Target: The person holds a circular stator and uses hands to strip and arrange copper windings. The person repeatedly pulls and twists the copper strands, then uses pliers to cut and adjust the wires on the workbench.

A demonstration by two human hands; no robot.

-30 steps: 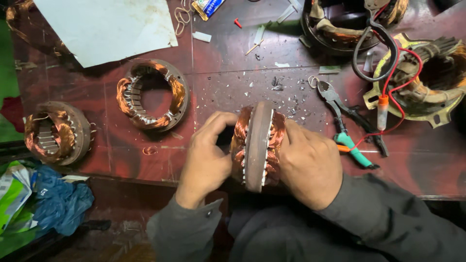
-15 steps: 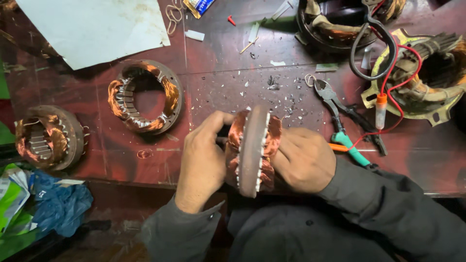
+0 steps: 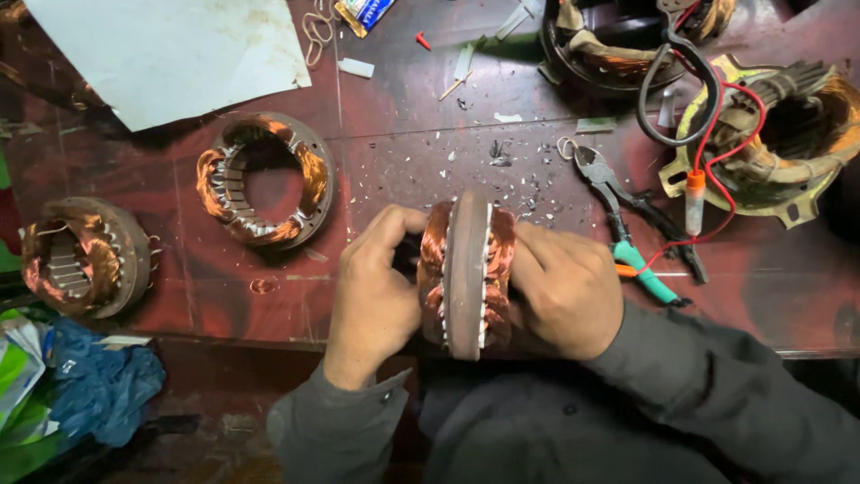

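Both hands — left hand [image 3: 372, 291], right hand [image 3: 566, 289] — are clamping the round copper-wound steel stator [image 3: 466, 273] on edge, each grip closed, exposing its windings.

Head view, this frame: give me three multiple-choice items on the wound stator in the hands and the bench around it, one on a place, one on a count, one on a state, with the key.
1. Where do the pliers with green handles lie?
A. On the table, beyond the right hand
B. On the white sheet
C. Inside a stator

2. How many other copper-wound stators lie flat on the table to the left of the hands?
A. None
B. Two
C. Four

3. How is the stator held?
A. Flat on the table, untouched
B. On edge, a hand on each side
C. Hanging from a wire

Key: 1 A, they lie on the red table just past the right hand. 2 B, one stator beside the white sheet, another at the left edge. 3 B, the left hand and right hand grip its copper sides with the rim facing the camera.
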